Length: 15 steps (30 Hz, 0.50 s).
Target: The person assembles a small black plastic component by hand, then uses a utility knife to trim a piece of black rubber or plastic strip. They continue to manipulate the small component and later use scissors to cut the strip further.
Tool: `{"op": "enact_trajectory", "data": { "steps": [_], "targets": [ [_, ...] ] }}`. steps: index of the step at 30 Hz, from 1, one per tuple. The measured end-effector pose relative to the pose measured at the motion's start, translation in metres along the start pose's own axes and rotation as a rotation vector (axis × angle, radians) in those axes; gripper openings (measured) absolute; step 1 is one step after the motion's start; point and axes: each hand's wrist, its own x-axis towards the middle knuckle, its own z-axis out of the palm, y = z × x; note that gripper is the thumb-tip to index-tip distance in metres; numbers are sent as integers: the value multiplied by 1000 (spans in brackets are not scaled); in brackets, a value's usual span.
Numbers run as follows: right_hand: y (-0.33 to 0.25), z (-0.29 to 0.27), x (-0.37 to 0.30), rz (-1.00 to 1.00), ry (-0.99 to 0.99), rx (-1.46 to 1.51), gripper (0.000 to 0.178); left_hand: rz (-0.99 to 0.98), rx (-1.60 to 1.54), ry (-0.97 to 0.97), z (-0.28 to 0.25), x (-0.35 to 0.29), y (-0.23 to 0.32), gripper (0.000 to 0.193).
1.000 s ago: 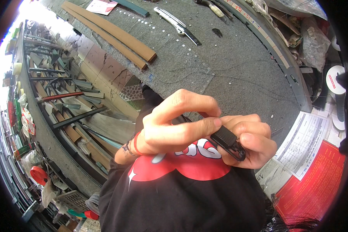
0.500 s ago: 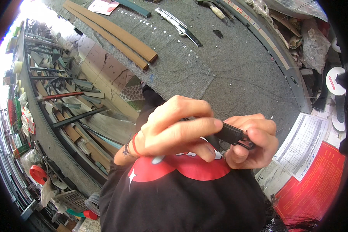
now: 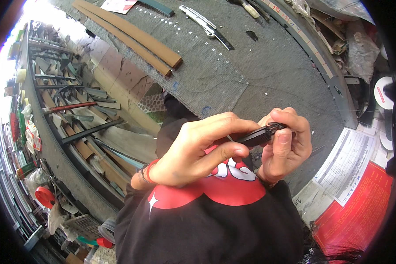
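Observation:
A small black plastic piece with a ribbed side [image 3: 256,137] is held between both hands, in front of my chest. The fingers and thumb of my left hand [image 3: 198,152] are closed round its left end. My right hand [image 3: 292,143] pinches the other end between thumb and fingers, where small black parts stick out. What part it is, I cannot make out. On the grey carpeted bench beyond my hands lies a white and black utility knife [image 3: 205,26], apart from both hands.
Two long brown strips [image 3: 138,37] lie at the far left of the bench. A measuring tape strip [image 3: 304,37] runs along its right edge. Printed sheets, one white [image 3: 345,165] and one red [image 3: 358,209], are at the right. A rack of offcut profiles [image 3: 81,114] stands left.
Both hands have turned the black piece, so its ribbed edge now shows instead of its broad face. My right fingers have shifted up over its end. The view has moved slightly.

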Motion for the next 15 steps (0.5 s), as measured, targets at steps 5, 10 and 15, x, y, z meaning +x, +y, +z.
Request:
{"op": "enact_trajectory", "data": {
  "steps": [5,10,15],
  "targets": [
    [3,8,-1,-96,45,66,22,176,99,80,2,-2,-4,29],
    [5,14,0,-238,35,181,19,162,83,142,4,-5,-3,30],
    [5,18,1,-295,35,205,15,275,147,200,5,-4,-4,32]
  ]
}}
